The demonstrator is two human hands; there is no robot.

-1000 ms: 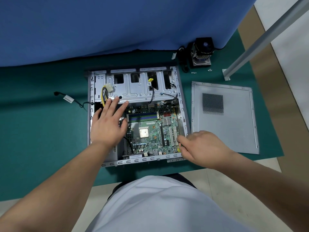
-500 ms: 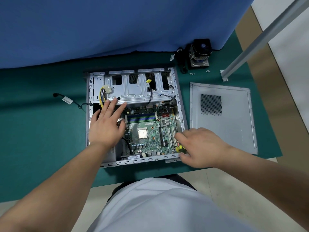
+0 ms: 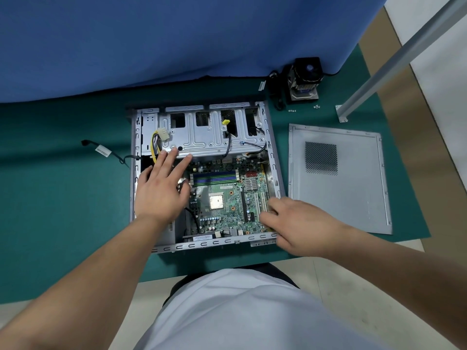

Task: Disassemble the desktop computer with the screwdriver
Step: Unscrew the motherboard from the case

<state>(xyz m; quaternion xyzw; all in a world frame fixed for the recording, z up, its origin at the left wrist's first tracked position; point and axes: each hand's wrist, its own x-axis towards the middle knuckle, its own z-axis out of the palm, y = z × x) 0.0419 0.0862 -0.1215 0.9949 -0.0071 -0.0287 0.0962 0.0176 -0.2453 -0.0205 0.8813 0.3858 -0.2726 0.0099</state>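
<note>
The open desktop case (image 3: 202, 245) lies flat on the green mat, with the green motherboard (image 3: 227, 195) exposed inside. My left hand (image 3: 161, 188) lies with fingers straight over the case's left side, its fingertips at the edge of the metal drive cage (image 3: 209, 140). Over the motherboard's right front corner, my right hand (image 3: 300, 223) curls around the screwdriver (image 3: 268, 227). Only a small yellow bit of the tool shows under the fingers; its tip is hidden.
The removed side panel (image 3: 338, 178) lies flat to the right of the case. A cooler with fan (image 3: 304, 80) and loose screws (image 3: 292, 110) sit at the back right. A black cable (image 3: 101, 150) trails left of the case. A metal post (image 3: 379, 79) slants at the right.
My right hand has slid left from the case's front right corner onto the motherboard's right edge. My left hand has stayed in place.
</note>
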